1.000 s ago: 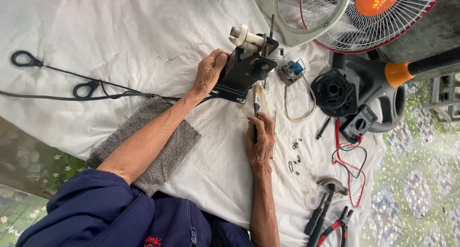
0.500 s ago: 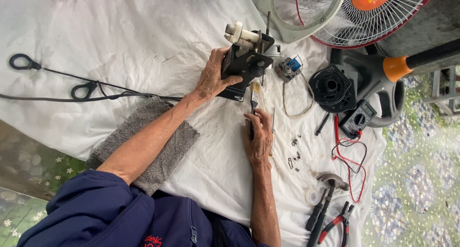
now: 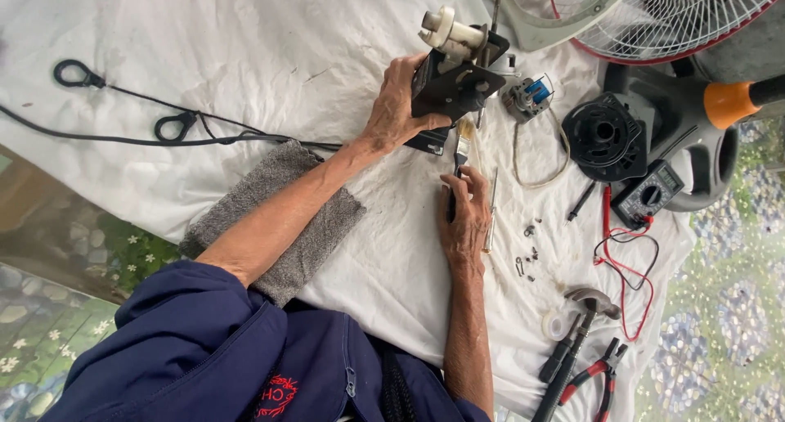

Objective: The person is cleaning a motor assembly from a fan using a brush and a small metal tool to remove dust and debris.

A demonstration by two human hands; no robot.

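Observation:
My left hand (image 3: 395, 105) grips a black fan motor housing (image 3: 454, 87) with a white shaft end (image 3: 446, 29), holding it tilted just above the white cloth (image 3: 245, 54). My right hand (image 3: 464, 222) rests on the cloth below it. It is closed on the dark handle of a small brush (image 3: 460, 148), whose pale bristles point up at the underside of the housing. A thin screwdriver (image 3: 491, 213) lies beside my right hand.
To the right lie a small motor with a blue part (image 3: 530, 95), a black round fan part (image 3: 605, 132), a multimeter (image 3: 650, 195) with red leads, loose screws (image 3: 527, 254), a hammer (image 3: 585, 307) and red-handled pliers (image 3: 601, 377). A fan grille (image 3: 654, 13), grey towel (image 3: 278, 217) and black cord (image 3: 163, 127) are also here.
My left hand has tipped the black housing further up off the cloth. My right hand has kept the brush under it, with little movement.

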